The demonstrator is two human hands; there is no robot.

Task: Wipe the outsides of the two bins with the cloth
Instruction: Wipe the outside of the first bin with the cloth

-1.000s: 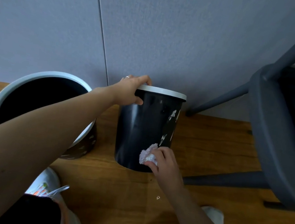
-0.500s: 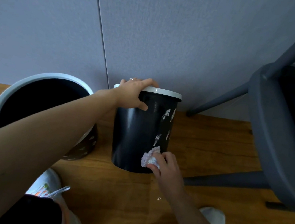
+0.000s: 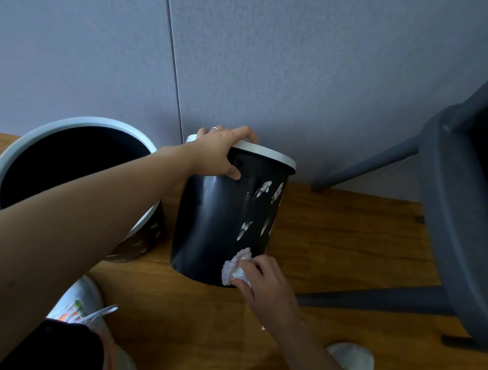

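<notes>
Moved: I have tipped the right bin (image 3: 221, 212) further left, left hand (image 3: 219, 154) curled over its rim, right hand (image 3: 259, 279) pinching the cloth (image 3: 234, 265) low on its wall; white smears remain, left bin (image 3: 64, 162) seemingly unwiped.

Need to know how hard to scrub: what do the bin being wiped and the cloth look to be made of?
The right bin looks like smooth, glossy black plastic with a pale rim, judging by soft highlights on its wall; metal can't be ruled out. White leaf-like prints mark its side. The cloth, bunched in the right hand, looks soft, pale and nubbly, maybe microfibre or crumpled tissue. The left hand grips the rim.
</notes>
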